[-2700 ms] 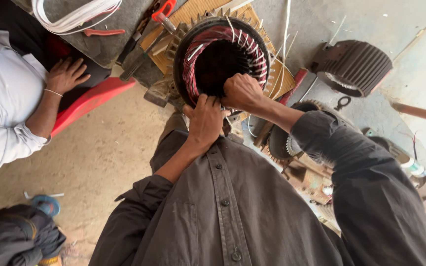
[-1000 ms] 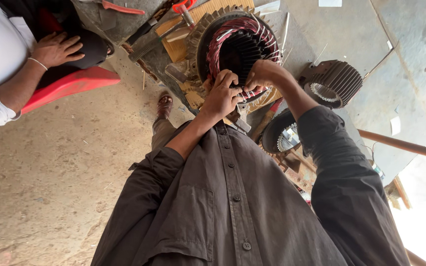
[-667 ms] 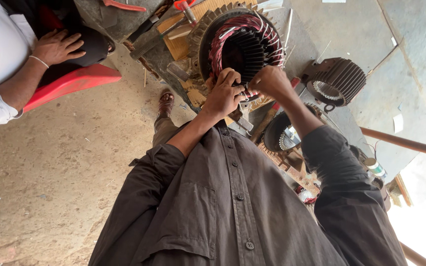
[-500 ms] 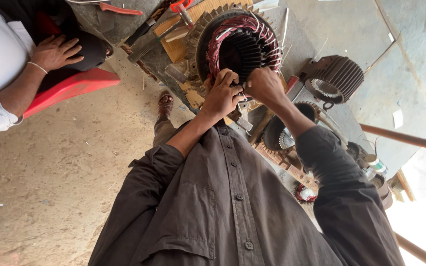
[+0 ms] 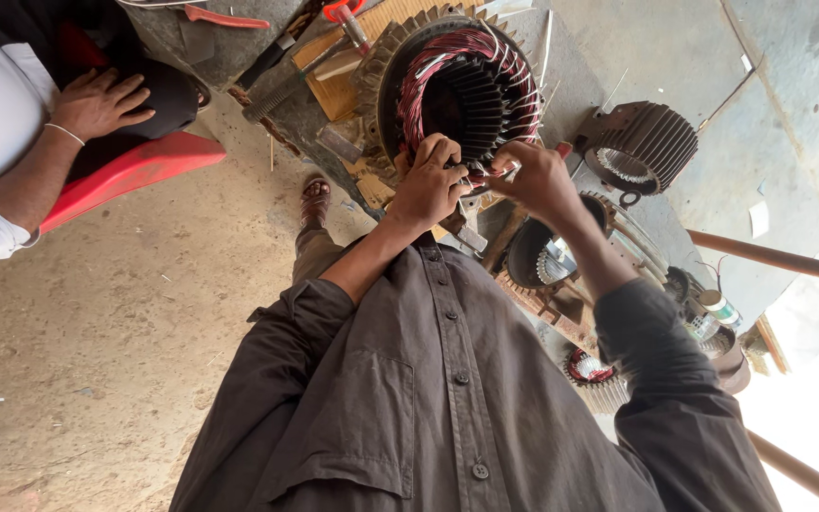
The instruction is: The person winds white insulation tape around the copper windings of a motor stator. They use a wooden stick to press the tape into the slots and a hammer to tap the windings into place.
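Note:
A large motor stator (image 5: 466, 90) with red and white copper windings stands on the workbench (image 5: 580, 57) in front of me. My left hand (image 5: 433, 185) is closed on the winding wires at the stator's near rim. Right beside it, almost touching, my right hand (image 5: 537, 180) pinches a thin metal tool with a red handle end (image 5: 561, 149), its tip pointing at the wires under my left fingers. My dark sleeves and shirt fill the lower part of the view.
A person in a white shirt sits on a red seat (image 5: 135, 166) at the left, one hand (image 5: 97, 100) on a knee. A finned motor housing (image 5: 642, 147) lies to the right, smaller motor parts (image 5: 594, 370) below it. Hand tools (image 5: 225, 17) lie at the bench's far side. A rusty pipe (image 5: 779, 258) crosses at right.
My right hand has come off the stator's rim and closed in beside my left hand with the tool. My left hand has stayed on the windings. The view has shifted slightly.

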Tool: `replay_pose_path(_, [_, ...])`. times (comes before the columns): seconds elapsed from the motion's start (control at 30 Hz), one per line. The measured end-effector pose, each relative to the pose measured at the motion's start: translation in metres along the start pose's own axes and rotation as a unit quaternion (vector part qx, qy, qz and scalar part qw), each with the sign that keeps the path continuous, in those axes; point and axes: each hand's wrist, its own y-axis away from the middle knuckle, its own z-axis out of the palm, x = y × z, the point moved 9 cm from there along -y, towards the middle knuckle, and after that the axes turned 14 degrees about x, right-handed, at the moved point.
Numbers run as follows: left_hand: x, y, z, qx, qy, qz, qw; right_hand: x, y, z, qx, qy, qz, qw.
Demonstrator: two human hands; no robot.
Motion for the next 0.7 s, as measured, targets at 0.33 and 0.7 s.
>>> replay_pose_path(0.33, [-0.001,0.002,0.006,-0.013,-0.016,-0.013,1.0,0.004,0.001,0.02,0.144,-0.033,-0.036,0.988])
replay_pose_path(0.7, [-0.001,0.001,0.006,0.007,-0.002,-0.009,1.0,0.022,-0.064,0.064,-0.209,0.258,0.017,0.943])
